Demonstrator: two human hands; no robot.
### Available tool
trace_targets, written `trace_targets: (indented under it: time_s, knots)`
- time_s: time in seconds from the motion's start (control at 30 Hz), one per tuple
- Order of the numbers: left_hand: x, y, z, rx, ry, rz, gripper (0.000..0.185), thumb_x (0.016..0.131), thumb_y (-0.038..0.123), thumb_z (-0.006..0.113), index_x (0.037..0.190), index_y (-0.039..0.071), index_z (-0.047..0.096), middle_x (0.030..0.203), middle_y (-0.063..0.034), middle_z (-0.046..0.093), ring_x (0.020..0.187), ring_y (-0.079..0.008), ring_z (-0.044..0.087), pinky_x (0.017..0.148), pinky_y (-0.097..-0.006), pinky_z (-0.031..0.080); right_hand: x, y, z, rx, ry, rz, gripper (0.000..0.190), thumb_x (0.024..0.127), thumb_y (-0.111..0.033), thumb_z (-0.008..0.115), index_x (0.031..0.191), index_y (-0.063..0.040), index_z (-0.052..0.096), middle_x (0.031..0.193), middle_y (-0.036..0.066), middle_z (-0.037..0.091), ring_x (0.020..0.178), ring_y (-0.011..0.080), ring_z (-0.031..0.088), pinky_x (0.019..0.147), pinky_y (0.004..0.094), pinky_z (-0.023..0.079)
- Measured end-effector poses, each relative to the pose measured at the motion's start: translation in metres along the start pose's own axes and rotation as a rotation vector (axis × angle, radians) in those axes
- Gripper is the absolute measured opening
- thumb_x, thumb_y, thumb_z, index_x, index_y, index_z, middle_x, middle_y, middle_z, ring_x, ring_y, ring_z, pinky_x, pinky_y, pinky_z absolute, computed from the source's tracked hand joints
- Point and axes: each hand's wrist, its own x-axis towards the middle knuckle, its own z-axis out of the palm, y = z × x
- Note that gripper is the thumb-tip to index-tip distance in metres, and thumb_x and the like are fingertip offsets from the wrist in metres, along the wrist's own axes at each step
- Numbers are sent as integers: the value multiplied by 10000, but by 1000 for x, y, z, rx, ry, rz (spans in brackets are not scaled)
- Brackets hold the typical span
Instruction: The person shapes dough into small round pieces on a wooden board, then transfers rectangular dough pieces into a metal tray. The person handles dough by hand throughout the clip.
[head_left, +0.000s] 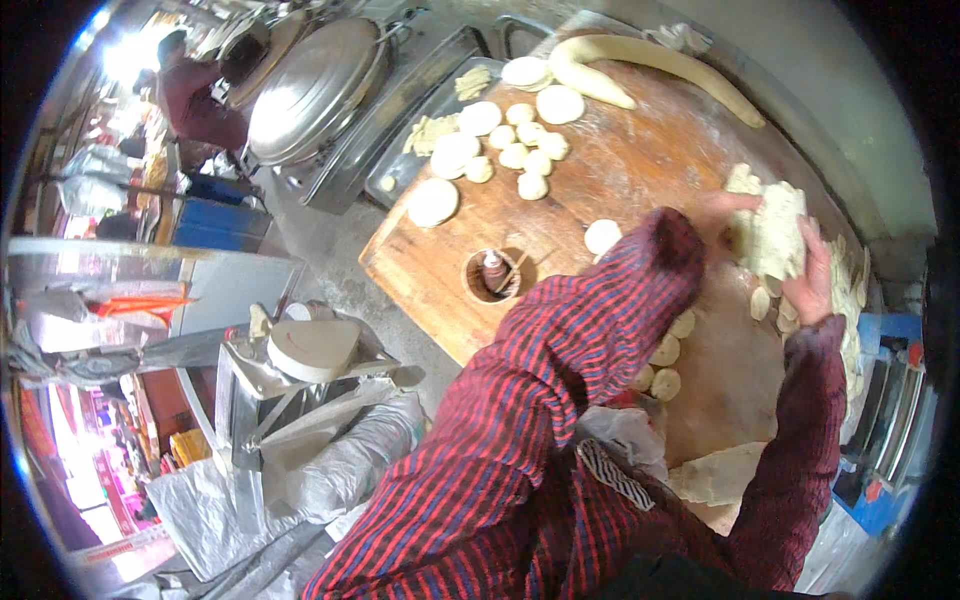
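Observation:
My right hand (811, 281) grips a stack of pale flat dough pieces (780, 225) from its right side, above the right part of the floured wooden board (637, 157). From the other side, my left hand (720, 206), slightly blurred, has its fingers on the stack's left edge; its palm is partly hidden by the striped sleeve. Below the stack lie small dough rounds (760, 303). More flat dough pieces (847, 330) line the board's right edge. Several rounds with a dimpled middle (665, 351) show between my arms, partly covered by the left sleeve.
A long dough rope (667, 52) curves along the back. Dough balls (532, 157) and flattened discs (433, 202) sit at the left, near a round container (491, 276) holding a bottle and stick. Beyond are a large metal lid (315, 90), a stool (315, 349) and another person (199, 97).

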Motion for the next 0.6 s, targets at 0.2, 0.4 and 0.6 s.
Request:
trace_targets:
  time_s: [0.2, 0.4, 0.6]
  knots:
    - [-40, -2, 69, -297, -394, 117, 362, 876, 295, 524, 1151, 61, 516, 1074, -111, 605, 988, -266, 582, 899, -433, 440, -61, -10, 78, -627, -3, -331, 443, 902, -203, 490, 1281, 10, 404, 1258, 119, 487, 1159, 205, 465, 1003, 339, 340]
    - [-116, 14, 88, -505, -599, 112, 459, 790, 382, 630, 1123, 79, 543, 1039, -106, 618, 921, -273, 597, 817, -460, 473, -101, 35, 206, -1262, 367, -629, 496, 906, -333, 486, 1256, 13, 428, 1244, 125, 480, 1120, 180, 466, 949, 281, 345]
    - [-259, 79, 56, -485, -564, 193, 553, 769, 414, 655, 1166, 58, 509, 1050, -114, 606, 913, -253, 597, 820, -424, 484, -85, 146, 323, -1456, 349, -612, 463, 921, -267, 474, 1281, 11, 390, 1246, 136, 478, 1135, 190, 456, 963, 281, 333]
